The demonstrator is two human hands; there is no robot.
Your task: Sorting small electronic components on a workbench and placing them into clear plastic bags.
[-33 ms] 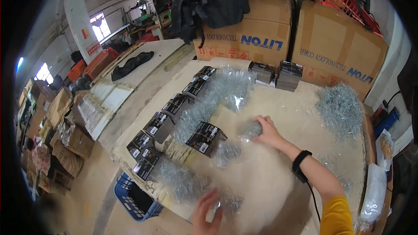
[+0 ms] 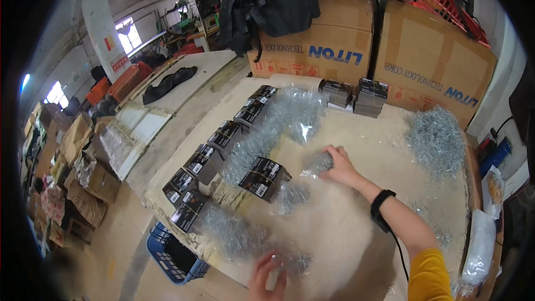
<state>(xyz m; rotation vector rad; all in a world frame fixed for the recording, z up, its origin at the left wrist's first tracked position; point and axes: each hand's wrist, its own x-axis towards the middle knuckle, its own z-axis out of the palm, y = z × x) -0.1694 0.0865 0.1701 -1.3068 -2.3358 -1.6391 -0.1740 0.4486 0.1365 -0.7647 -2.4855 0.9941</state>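
Observation:
In my right hand (image 2: 342, 168) is a small bundle of silvery strands (image 2: 319, 162), pinched just above the table (image 2: 356, 217) and blurred by motion. Near the table's front edge my left hand (image 2: 266, 280) has its fingers curled but apart, beside a loose heap of the same strands (image 2: 231, 231). A smaller silvery clump (image 2: 291, 196) lies between the hands. Just left of it stands a banded stack of black printed cards (image 2: 261, 177). A long silvery heap (image 2: 253, 145) stretches away behind that stack.
Several more banded card stacks (image 2: 202, 159) line the table's left side, with others (image 2: 370, 92) at the back. Large cardboard boxes (image 2: 317, 33) wall off the far edge. On the right lies another silvery pile (image 2: 437, 140). A blue basket (image 2: 173, 256) sits below the left edge.
My right hand has shifted slightly left with the bundle. My left hand has dropped a little toward the lower edge.

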